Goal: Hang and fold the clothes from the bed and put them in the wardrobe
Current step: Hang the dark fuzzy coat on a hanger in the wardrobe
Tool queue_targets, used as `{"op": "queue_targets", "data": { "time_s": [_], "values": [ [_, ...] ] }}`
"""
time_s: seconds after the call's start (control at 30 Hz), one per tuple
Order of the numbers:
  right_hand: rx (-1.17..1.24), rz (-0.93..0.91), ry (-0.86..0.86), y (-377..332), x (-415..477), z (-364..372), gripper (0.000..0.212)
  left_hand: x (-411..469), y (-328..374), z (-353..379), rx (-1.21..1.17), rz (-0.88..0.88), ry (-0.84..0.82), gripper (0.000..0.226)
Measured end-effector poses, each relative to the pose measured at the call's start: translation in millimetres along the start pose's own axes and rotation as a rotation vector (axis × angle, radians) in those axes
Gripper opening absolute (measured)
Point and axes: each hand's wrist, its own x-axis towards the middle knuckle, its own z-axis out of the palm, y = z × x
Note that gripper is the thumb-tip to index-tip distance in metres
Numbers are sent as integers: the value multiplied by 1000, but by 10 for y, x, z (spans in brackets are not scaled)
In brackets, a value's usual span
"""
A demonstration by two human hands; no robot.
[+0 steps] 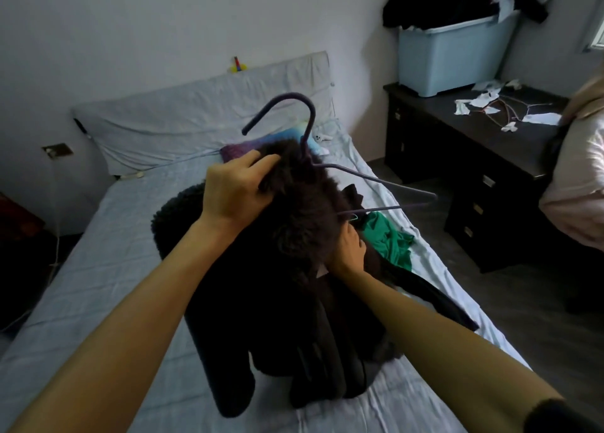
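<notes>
Left hand [237,192] grips the collar of the fuzzy black coat [294,269], held above the bed [108,269]. The purple hanger [376,181] protrudes rightward. Right hand [351,249] clutches the coat's right side, near a green garment [389,239].

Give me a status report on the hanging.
Both hands gripping dark fuzzy garment: left hand, right hand. Purple hanger half in. Green garment waiting.

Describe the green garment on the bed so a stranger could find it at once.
Start at the bed with the pale blue sheet and look to its right edge, facing the dark dresser. The green garment lies crumpled there, just right of the dark fuzzy coat. It is the only bright green thing among dark clothes.
</notes>
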Motion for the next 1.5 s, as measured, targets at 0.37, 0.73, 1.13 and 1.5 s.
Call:
{"op": "queue_targets", "data": {
  "time_s": [0.37, 0.73, 1.13, 1.5],
  "values": [
    [-62, -146, 314, -153, 516, -1056, 18, -171, -677, -357, 77, 83, 16, 29],
    [-201, -284, 352, -1026, 865, -2205, 11, -22, -900, -237, 331, -17, -17, 21],
    [93, -400, 514, -2128, 380, -2057, 20, 694, -340, 15, 199, -399, -136, 36],
    [-97, -707, 259, -1656, 571, -2169, 46, 687, -575, -128, -75, -605, 247, 37]
  ]
}}
